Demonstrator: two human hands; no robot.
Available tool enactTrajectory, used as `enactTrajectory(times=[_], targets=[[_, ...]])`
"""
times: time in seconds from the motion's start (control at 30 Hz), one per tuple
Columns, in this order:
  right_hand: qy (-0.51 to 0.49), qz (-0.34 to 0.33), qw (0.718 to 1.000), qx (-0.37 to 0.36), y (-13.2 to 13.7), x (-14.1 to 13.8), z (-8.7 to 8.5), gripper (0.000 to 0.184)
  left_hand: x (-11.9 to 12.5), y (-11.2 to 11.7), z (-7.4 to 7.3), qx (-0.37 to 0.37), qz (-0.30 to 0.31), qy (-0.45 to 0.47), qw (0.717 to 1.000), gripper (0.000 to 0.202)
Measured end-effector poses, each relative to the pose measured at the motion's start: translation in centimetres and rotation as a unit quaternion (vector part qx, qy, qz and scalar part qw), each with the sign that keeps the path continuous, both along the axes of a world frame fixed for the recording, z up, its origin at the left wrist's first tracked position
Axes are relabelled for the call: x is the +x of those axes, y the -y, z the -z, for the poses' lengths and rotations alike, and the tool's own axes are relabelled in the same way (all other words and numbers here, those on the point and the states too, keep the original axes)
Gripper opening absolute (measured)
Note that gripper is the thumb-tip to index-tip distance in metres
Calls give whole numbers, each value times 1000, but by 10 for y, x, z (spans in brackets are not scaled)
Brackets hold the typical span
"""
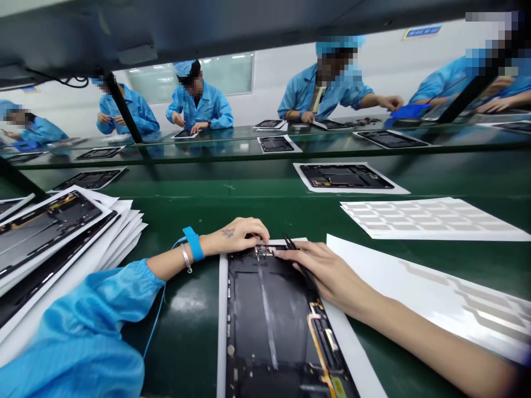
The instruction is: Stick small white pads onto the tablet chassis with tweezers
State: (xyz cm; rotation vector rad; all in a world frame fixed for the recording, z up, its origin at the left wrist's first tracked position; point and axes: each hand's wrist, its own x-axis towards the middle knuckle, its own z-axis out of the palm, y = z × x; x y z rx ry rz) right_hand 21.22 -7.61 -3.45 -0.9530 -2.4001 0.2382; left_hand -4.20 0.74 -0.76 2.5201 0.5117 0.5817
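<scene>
A dark tablet-sized housing (265, 326) lies on a white sheet (223, 331), with a gold flex cable along its lower right and small connectors at its far edge. My left hand (236, 235) curls over that far edge, its fingertips hidden, and a blue anti-static strap (193, 244) circles the wrist beside a silver bangle. My right hand (327, 273) grips black tweezers (299, 261), whose tips sit at the connectors close to my left fingers.
A stack of white sheets bearing dark panels (53, 249) stands on the green bench at left. Sheets of grey strips (431, 218) lie at right. Another panel (346, 177) lies ahead, below a glass shelf (265, 141). Co-workers in blue coats (199, 102) work across the bench.
</scene>
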Motion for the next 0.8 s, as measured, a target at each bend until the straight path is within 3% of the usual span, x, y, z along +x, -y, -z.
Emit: enactTrajectory(times=[0.13, 0.3, 0.43, 0.53, 0.67, 0.8], targets=[[-7, 5, 1000, 10, -2, 2, 1, 30, 1, 8, 1, 76, 32, -34, 996, 33], [-53, -2, 998, -27, -2, -1, -6, 26, 2, 19, -2, 151, 6, -139, 979, 41], [-148, 59, 983, -94, -1, 0, -15, 24, -5, 19, -5, 89, -1, -116, 989, 43], [-223, 137, 953, -149, -2, 3, -21, 28, -7, 19, -10, 41, -50, -113, 991, 33], [-300, 173, 923, -169, -6, 6, -21, 37, -1, 28, -18, 42, -138, -204, 968, 17], [-345, 182, 907, -160, -9, 7, -23, 38, 6, 38, -21, 71, -139, -231, 960, 21]])
